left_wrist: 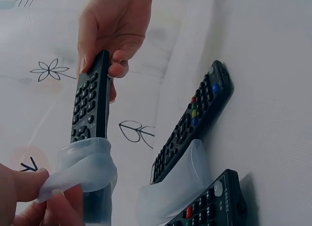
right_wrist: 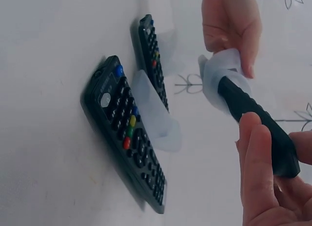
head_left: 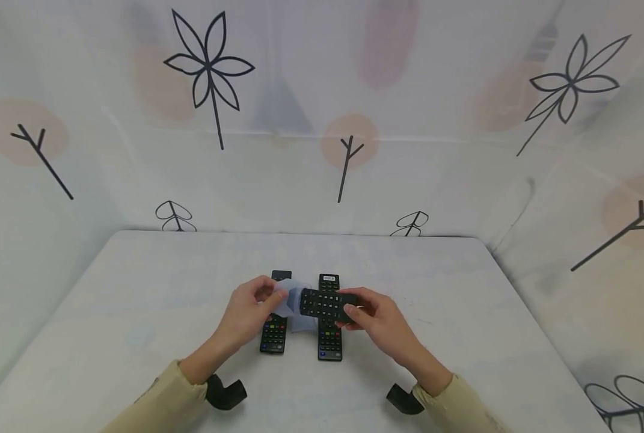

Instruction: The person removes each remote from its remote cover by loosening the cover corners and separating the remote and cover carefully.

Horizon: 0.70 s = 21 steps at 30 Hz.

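A black remote control (head_left: 327, 304) is held above the table in my right hand (head_left: 378, 319), thumb on its button face and fingers beneath. Its far end sits inside a translucent silicone sleeve (left_wrist: 87, 165), whose edge is folded over. My left hand (head_left: 248, 310) pinches that folded edge between thumb and fingers. Below lie two more black remotes, the left one (head_left: 274, 338) partly covered by my left hand and the right one (head_left: 329, 346) partly behind the held remote. Between them on the table rests a second translucent sleeve (right_wrist: 156, 118).
The white table (head_left: 154, 288) is backed by a patterned cloth wall (head_left: 278, 180). Black wrist mounts (head_left: 226, 394) show at both sleeve cuffs, close to the tabletop.
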Motion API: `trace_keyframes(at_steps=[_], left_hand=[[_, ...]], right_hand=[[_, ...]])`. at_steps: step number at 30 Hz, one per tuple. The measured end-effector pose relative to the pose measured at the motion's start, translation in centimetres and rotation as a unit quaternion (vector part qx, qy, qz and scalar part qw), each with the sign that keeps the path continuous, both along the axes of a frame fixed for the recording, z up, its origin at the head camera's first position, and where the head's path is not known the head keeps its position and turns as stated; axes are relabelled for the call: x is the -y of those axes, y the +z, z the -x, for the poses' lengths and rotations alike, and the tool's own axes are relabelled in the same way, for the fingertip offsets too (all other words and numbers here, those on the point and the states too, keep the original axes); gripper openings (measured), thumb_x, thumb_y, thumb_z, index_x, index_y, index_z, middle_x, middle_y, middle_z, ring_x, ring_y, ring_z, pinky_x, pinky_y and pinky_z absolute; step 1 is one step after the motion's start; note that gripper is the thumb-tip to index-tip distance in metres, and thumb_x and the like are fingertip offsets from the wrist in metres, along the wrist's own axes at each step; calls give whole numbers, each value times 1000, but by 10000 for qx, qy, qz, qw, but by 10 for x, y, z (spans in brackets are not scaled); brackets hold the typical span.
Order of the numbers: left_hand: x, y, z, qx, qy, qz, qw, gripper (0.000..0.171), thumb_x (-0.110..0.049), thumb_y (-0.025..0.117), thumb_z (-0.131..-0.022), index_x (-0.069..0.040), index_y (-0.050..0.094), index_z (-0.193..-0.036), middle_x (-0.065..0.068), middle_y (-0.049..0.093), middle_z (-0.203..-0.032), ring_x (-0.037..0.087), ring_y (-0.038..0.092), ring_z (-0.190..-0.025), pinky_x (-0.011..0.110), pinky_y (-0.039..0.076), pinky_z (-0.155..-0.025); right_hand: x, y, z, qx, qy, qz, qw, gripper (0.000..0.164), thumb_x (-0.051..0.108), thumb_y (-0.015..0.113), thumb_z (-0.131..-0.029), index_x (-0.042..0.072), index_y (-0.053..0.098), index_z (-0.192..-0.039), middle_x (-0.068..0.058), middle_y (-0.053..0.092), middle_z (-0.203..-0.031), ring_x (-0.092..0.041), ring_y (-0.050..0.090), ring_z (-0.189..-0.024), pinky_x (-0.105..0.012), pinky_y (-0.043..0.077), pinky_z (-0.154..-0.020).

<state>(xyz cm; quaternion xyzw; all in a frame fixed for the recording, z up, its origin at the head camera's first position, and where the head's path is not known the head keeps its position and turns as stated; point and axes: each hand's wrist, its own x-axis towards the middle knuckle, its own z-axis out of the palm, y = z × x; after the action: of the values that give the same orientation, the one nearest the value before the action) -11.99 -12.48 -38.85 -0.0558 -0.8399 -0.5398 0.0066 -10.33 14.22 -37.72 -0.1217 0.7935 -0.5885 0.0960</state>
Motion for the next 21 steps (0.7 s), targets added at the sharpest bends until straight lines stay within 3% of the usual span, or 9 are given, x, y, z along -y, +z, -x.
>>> trace_keyframes(at_steps=[8, 15, 21], left_hand=[[2, 5, 2, 349, -425, -707, 9960, 8, -14, 67, -96, -7, 63, -99, 5, 64, -90, 22, 57, -75, 30, 52, -63], [7, 12, 5, 395, -225, -515, 9976, 10, -17, 69, -95, -8, 66, -99, 5, 66, -83, 23, 51, -61, 28, 44, -54], [9, 10, 8, 565, -158, -446, 9973, 13, -20, 70, -95, -8, 67, -100, 5, 65, -85, 29, 56, -69, 28, 43, -55]], right_hand=[[-5, 0, 3, -58, -268, -56, 9996, 32, 14, 63, -99, 3, 60, -129, -15, 67, -113, -23, 71, -89, -30, 57, -76], [-12, 0, 5, -7, -406, 36, 9992, 29, 9, 61, -99, 2, 61, -127, -17, 67, -113, -24, 72, -86, -30, 58, -75], [-14, 1, 4, 168, -537, -7, 9984, 28, 10, 63, -98, 2, 62, -125, -16, 69, -112, -23, 72, -84, -30, 58, -74]])
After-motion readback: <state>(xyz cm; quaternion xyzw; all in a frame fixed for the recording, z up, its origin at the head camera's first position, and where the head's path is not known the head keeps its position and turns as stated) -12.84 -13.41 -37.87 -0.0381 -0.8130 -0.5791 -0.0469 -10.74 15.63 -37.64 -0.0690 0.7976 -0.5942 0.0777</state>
